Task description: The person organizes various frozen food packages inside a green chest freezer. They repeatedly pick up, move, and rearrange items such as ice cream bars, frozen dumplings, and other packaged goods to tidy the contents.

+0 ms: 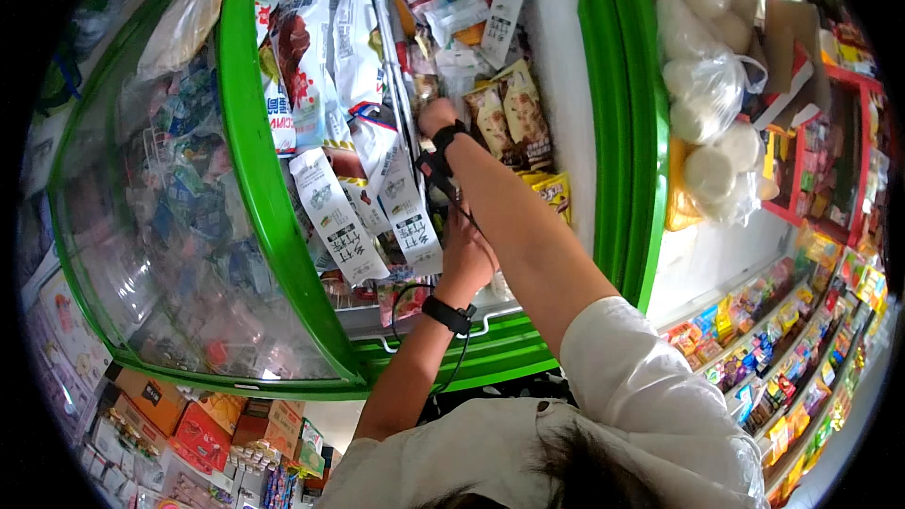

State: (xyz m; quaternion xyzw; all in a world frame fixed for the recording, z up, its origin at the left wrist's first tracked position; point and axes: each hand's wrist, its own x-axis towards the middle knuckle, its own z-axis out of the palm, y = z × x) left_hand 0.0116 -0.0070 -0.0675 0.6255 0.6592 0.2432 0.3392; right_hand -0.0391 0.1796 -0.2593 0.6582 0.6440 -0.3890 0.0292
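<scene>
Both my hands reach down into a chest freezer with a green frame point(626, 155). My right hand point(437, 115) is bent beside a white wire divider point(403, 85), close to brown packets; its fingers are mostly hidden. Nearer my body, my left hand point(466, 251) dips in next to long white packets with printed writing point(412, 226), fingers out of sight below. Whether either hand grips something cannot be told. Cream and brown ice-cream wrappers point(523, 109) lie right of my right hand, with yellow packets point(551, 191) under my right forearm.
Large white bags of frozen food point(304, 49) fill the compartment left of the divider. A glass lid point(191, 226) covers the freezer's left part. Plastic bags of round white items point(707, 99) sit on the right, above snack shelves point(771, 346). Cartons point(205, 431) stand at lower left.
</scene>
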